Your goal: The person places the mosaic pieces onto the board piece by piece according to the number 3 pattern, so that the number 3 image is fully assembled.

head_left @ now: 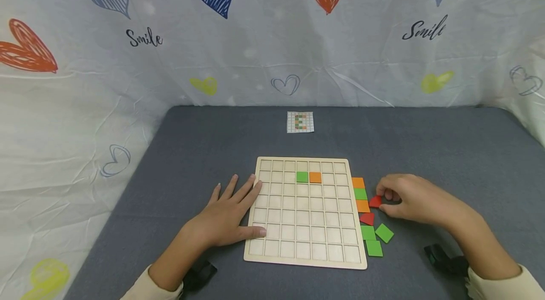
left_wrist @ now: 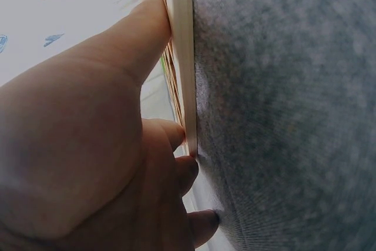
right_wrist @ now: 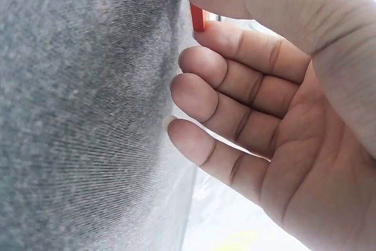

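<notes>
A light wooden grid board [head_left: 304,262] lies on the grey cloth. In its upper rows sit a green square tile [head_left: 302,177] and an orange square tile [head_left: 315,177], side by side. My left hand [head_left: 225,217] rests on the board's left edge with fingers spread, the thumb on the lower left cells. To the right of the board, my right hand [head_left: 415,199] pinches a red piece with a rounded side [head_left: 375,202] between thumb and index finger. In the right wrist view that red piece [right_wrist: 198,13] shows edge-on, with the other fingers loosely bent below.
Along the board's right edge lie orange tiles [head_left: 358,182], green tiles [head_left: 373,248] and another red piece [head_left: 367,218]. A small printed pattern card [head_left: 300,122] lies toward the back. Behind the table [head_left: 213,139] hangs a white curtain [head_left: 255,39] with hearts.
</notes>
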Demonstrator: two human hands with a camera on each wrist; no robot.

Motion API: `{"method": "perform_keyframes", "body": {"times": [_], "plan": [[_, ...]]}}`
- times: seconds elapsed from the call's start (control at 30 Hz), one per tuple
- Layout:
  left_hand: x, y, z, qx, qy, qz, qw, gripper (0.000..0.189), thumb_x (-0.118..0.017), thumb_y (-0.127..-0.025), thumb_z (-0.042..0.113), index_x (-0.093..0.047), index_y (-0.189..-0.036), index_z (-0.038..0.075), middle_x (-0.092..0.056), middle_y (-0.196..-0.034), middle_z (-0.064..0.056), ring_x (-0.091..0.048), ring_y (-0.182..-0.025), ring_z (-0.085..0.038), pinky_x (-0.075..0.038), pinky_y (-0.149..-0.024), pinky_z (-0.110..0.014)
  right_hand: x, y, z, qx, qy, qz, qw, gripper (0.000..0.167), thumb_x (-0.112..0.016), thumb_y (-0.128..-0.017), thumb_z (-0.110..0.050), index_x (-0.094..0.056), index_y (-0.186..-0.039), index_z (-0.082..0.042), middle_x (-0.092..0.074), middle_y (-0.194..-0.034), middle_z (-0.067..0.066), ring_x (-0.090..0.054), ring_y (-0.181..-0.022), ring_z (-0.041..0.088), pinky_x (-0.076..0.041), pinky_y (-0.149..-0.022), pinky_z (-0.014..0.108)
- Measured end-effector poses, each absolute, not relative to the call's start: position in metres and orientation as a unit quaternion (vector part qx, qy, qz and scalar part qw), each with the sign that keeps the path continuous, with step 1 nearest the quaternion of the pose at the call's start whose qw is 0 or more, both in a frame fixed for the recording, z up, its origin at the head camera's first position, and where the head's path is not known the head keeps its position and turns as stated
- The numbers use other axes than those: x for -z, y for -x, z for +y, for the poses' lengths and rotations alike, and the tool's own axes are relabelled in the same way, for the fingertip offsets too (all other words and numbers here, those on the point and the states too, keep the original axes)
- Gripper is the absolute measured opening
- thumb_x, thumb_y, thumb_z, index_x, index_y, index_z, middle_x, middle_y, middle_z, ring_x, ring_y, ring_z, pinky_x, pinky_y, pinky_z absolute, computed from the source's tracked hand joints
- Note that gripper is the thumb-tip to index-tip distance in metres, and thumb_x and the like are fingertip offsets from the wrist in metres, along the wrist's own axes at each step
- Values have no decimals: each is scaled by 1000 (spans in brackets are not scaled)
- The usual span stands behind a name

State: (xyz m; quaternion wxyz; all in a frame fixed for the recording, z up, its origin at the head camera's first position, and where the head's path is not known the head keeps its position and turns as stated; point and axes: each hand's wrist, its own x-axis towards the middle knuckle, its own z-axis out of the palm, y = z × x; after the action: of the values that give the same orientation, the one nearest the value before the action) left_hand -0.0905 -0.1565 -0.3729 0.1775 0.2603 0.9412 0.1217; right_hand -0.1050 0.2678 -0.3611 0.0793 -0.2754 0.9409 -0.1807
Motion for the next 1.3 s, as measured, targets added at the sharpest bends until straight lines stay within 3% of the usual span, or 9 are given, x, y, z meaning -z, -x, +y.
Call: {"method": "perform_keyframes", "body": {"times": [0.93,1.3], "plan": [[372,91,-157,-121,-262,941,178,99,-56,-89,72,-17,-163,18,-7,-168,-5,0,-151,-42,-5,-111,-71,345,117,245,177,299,936,61,18,-79,-80,-12,-66,-87,-21,-54,-79,-14,-51,-74,7,-46,-64,29],[374,90,-156,-115,-262,942,175,101,-56,-88,73,-16,-163,18,-7,-168,-5,-1,-151,-42,-5,-112,-70,341,125,226,179,317,929,62,16,-79,-83,-15,-64,-84,-20,-48,-72,-9,-42,-65,5,-35,-56,26]]}}
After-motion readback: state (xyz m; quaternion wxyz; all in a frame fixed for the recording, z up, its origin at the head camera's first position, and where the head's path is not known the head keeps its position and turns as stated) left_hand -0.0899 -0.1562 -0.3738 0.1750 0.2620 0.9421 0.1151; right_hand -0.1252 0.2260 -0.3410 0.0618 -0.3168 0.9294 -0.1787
